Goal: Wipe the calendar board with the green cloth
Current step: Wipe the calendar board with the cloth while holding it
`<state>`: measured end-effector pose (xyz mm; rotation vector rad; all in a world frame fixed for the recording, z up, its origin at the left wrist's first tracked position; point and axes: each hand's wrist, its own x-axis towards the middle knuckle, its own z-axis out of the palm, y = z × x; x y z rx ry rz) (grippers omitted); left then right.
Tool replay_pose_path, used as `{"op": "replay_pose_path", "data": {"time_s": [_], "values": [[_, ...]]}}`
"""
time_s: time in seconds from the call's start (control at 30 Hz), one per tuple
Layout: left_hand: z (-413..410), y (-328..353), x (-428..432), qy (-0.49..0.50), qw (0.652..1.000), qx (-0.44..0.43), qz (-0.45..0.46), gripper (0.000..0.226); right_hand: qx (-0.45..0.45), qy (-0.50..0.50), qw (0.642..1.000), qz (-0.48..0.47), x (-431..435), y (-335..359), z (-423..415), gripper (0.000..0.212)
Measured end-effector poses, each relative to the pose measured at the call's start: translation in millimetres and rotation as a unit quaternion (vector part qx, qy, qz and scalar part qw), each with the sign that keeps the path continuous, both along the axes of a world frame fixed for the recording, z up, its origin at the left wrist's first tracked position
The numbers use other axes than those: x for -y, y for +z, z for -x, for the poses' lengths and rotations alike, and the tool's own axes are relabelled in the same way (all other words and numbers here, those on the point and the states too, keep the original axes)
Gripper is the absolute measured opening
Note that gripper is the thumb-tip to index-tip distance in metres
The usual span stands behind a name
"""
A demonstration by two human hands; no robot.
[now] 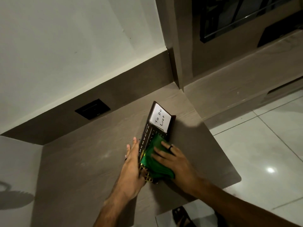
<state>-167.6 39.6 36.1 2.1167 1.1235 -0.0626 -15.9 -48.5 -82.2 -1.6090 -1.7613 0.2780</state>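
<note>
A dark calendar board lies flat on the brown desk, with month names along its left edge and a white "To Do List" note at its far end. The green cloth covers the board's near half. My right hand, with a dark ring on one finger, presses flat on the cloth. My left hand rests against the board's left edge, fingers straight, thumb on the near corner by gold-coloured fittings.
A black wall socket sits in the brown backsplash behind the desk. The desk's right edge drops to a glossy white tiled floor. A brown cabinet with a dark glass panel stands at the upper right.
</note>
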Motion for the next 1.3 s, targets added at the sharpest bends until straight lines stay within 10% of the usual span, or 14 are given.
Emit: {"op": "replay_pose_path", "data": {"time_s": [0.23, 0.4, 0.63, 0.83, 1.0, 1.3], "values": [[-4, -1, 2, 0.017, 1.000, -0.008, 0.003, 0.107, -0.041, -0.104, 0.993, 0.038, -6, 7, -38, 0.062], [-1, 2, 1, -0.004, 1.000, 0.002, 0.001, 0.110, 0.049, 0.014, 0.999, 0.017, 8, 2, -31, 0.056], [-5, 2, 4, 0.012, 1.000, 0.002, -0.018, 0.092, 0.003, -0.142, 0.988, 0.062, -18, 14, -51, 0.057], [-6, -6, -2, 0.037, 0.999, -0.021, -0.007, 0.106, 0.045, -0.007, 0.998, 0.036, 13, 10, -27, 0.070], [-5, -11, -4, 0.052, 0.998, -0.004, 0.016, 0.106, -0.084, -0.140, 0.982, 0.090, -11, 36, -35, 0.075], [2, -19, 2, 0.103, 0.980, 0.163, 0.039, 0.085, 0.107, 0.000, 0.994, 0.014, -13, 62, -17, 0.057]]}}
